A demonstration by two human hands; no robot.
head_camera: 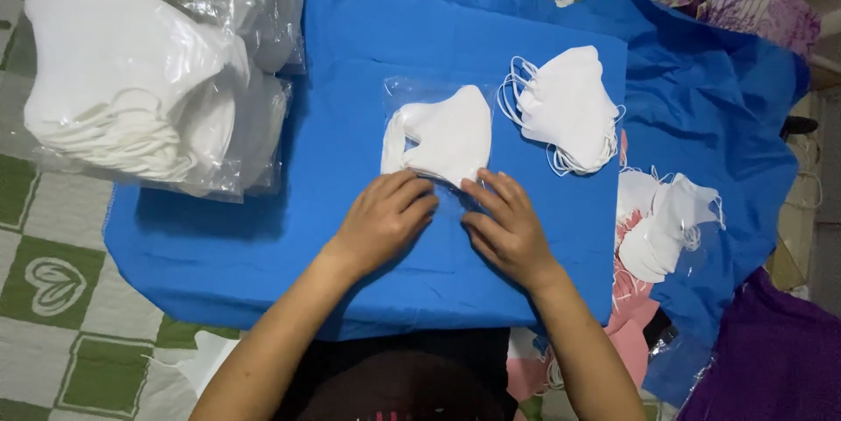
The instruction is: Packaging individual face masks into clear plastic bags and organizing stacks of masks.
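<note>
The masks point(447, 134) are white, the cloth point(263, 237) is plain blue, and the blanket point(53, 281) has green-and-white squares.

A single head-worn camera looks steeply down, from close range, onto a blue cloth point(263, 237) before the person.

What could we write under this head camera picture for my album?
Two hands, left hand and right hand, press a clear bag of white masks on a blue cloth.

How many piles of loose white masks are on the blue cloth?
2 loose piles: one right of the bagged masks that both hands touch, one at the cloth's right edge. More sit bagged at far left; some may be hidden.
</note>
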